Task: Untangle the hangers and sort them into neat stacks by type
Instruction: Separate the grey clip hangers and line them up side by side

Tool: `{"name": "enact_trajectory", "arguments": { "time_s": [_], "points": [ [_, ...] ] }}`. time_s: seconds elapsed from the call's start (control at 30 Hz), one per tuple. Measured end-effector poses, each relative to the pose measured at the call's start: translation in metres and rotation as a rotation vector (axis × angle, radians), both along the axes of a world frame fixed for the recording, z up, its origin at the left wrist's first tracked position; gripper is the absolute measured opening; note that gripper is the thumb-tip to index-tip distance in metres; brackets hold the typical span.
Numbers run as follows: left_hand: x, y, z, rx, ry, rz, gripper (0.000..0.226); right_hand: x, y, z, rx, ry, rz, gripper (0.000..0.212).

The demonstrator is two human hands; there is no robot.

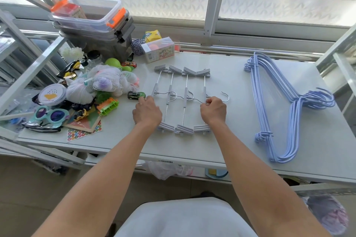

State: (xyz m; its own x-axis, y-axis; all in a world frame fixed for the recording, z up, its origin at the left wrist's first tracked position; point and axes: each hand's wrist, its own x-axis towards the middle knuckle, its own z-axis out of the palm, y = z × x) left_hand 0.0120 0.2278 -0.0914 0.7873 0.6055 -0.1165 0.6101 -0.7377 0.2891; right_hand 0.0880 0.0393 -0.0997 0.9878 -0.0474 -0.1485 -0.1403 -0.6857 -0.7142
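Note:
Several grey clip hangers (185, 100) lie side by side in the middle of the white table (227, 75), metal bars running away from me, clips at both ends and hooks pointing right. My left hand (147, 111) rests on the leftmost clip hanger, fingers curled over its bar. My right hand (212, 110) pinches the wire hook of the rightmost clip hanger. A stack of several light blue wire hangers (285, 106) lies nested on the right of the table, hooks pointing right, apart from both hands.
Toys crowd the left of the table: a green toy car (136, 95) close to my left hand, a white yarn bundle (104, 82), sunglasses (51, 114), a green block (107, 106). Stacked clear bins (92, 25) stand at the back left. A window rail runs behind.

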Motion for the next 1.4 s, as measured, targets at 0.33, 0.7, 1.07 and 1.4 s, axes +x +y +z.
{"name": "enact_trajectory", "arguments": {
  "time_s": [0.33,0.7,1.07,1.4],
  "points": [
    [0.005,0.020,0.022,-0.233,-0.349,0.069,0.018,0.004,0.003,0.009,-0.006,0.003,-0.077,0.023],
    [0.013,0.022,0.030,-0.114,-0.827,-0.304,0.009,-0.002,0.050,0.079,1.201,0.888,0.280,0.086],
    [0.016,0.046,0.020,-0.020,-0.747,-0.311,0.025,-0.010,0.070,0.064,1.087,0.983,0.350,0.009],
    [0.010,0.044,0.041,-0.969,-0.331,-0.051,0.042,-0.021,0.134,0.035,0.752,0.426,0.134,0.019]
  ]
}}
